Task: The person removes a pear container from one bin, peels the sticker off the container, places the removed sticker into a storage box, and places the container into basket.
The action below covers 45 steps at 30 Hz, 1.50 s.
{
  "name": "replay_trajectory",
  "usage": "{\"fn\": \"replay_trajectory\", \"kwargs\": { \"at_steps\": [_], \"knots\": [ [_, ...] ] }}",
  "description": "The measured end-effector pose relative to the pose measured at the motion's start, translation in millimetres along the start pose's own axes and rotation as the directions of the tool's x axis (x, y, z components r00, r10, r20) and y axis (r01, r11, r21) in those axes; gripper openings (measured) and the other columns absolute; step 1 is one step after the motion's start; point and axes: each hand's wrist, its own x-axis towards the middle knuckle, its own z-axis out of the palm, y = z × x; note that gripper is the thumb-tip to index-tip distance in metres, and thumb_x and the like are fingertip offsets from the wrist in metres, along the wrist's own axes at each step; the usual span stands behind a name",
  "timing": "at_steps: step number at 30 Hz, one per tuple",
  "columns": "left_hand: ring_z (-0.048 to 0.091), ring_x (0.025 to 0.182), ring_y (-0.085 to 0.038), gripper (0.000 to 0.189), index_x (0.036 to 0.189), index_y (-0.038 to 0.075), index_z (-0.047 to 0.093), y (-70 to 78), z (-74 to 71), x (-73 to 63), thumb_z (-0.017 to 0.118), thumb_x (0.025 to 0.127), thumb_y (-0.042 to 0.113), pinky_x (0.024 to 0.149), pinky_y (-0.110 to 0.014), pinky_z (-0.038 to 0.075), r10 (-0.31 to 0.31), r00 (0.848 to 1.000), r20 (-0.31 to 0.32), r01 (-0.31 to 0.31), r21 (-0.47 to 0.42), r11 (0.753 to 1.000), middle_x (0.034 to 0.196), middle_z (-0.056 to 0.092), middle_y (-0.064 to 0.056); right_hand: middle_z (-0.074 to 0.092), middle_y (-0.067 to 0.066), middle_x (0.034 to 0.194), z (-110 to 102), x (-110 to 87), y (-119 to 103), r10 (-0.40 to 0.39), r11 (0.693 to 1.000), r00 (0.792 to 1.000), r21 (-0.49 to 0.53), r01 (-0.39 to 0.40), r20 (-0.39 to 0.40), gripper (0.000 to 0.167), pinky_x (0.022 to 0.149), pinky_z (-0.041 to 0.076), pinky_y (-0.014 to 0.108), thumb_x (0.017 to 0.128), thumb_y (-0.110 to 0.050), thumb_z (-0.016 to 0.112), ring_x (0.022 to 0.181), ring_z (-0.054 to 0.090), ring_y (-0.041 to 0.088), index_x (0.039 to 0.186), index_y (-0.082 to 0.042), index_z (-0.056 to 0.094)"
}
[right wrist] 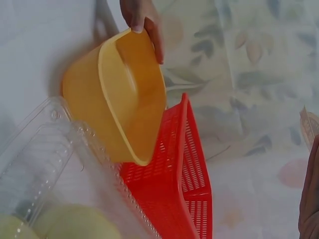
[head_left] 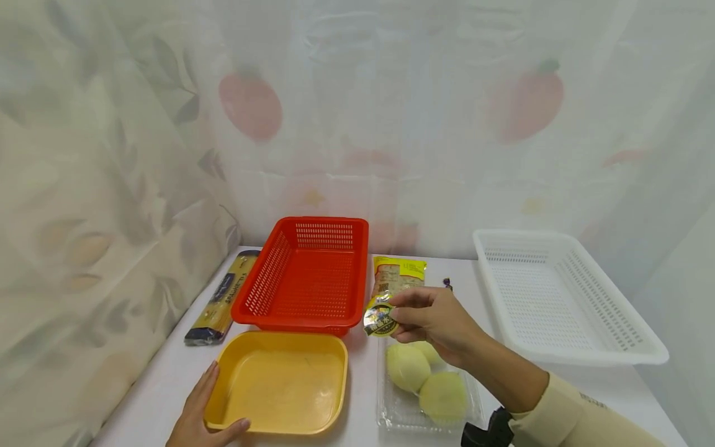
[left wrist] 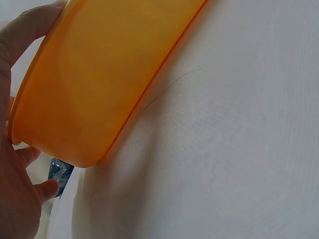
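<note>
1. The right hand (head_left: pixel 438 320) pinches a small packet with a dark round label (head_left: pixel 380 319) between thumb and fingers, apparently clear of the worktop (head_left: pixel 362 385). The wrapper looks glossy, so a light pinch could let it slide free.

2. Taking the packet as the clock's centre, with twelve farthest from the person, the left hand (head_left: pixel 197 415) holds a corner of the yellow basin (head_left: pixel 276 388) at eight o'clock, thumb at the near rim and fingers along the outer wall. A hard pull or push there might skew the basin.

3. At ten o'clock stands the red basket (head_left: pixel 313 279), just behind the basin; whether their rims touch I cannot tell. If they do, a shove on one could shift the other. The spaghetti packet (head_left: pixel 223 298), at nine o'clock beside the basket, could be nudged along too.

4. The clear plastic box (head_left: pixel 396 417) with pale round pieces (head_left: pixel 442 397) sits at five o'clock, partly under the right arm. A low sweep of the wrist or sleeve (head_left: pixel 564 410) could catch its edge and set the pieces rolling.

5. A yellow-topped bag (head_left: pixel 403 267) lies close by at one o'clock; a dropped packet could land against it.

6. Carried too low towards three o'clock, the packet could snag on the rim of the white basket (head_left: pixel 536 295).
</note>
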Motion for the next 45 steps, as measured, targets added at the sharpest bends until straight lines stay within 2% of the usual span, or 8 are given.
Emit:
{"fn": "replay_trajectory", "kwargs": {
  "at_steps": [11,21,32,45],
  "knots": [
    [0.011,0.136,-0.05,0.128,0.154,0.007,-0.004,1.7,-1.2,-0.9,0.078,0.071,0.059,0.101,-0.067,0.018,-0.001,1.0,0.002,0.001,-0.003,1.0,0.157,0.002,-0.024,0.065,0.022,0.095,23,13.4,2,0.006,1.0,0.998,0.015,-0.007,0.07,0.019,0.062,0.057,0.032,0.084,0.004,0.069,0.061,0.063,0.02,0.103,0.009,0.066],
    [0.011,0.137,-0.05,0.128,0.154,0.006,-0.004,2.4,-1.3,0.8,0.076,0.071,0.061,0.102,-0.066,0.018,-0.017,1.0,0.003,0.017,0.015,1.0,0.157,0.001,-0.023,0.066,0.02,0.096,42,29.1,7,0.045,0.999,0.997,0.008,-0.045,0.062,0.019,0.063,0.057,0.033,0.085,0.0,0.07,0.062,0.065,0.021,0.103,0.006,0.067],
    [0.011,0.136,-0.05,0.129,0.154,0.007,-0.004,1.9,0.5,0.9,0.076,0.07,0.063,0.101,-0.067,0.018,-0.027,1.0,-0.002,0.027,0.019,0.999,0.157,0.002,-0.023,0.067,0.019,0.088,65,41.1,15,0.06,0.997,0.993,0.04,-0.065,0.105,0.019,0.059,0.057,0.034,0.085,0.004,0.068,0.059,0.066,0.021,0.104,0.008,0.066],
    [0.013,0.135,-0.051,0.13,0.154,0.006,-0.003,1.4,2.3,1.3,0.077,0.069,0.063,0.1,-0.066,0.019,-0.011,1.0,-0.022,0.011,0.021,1.0,0.157,0.003,-0.025,0.069,0.02,0.087,88,53.2,25,0.098,0.995,0.993,0.02,-0.1,0.068,0.014,0.06,0.057,0.039,0.085,0.0,0.071,0.06,0.067,0.024,0.098,0.002,0.07]
  ]
}}
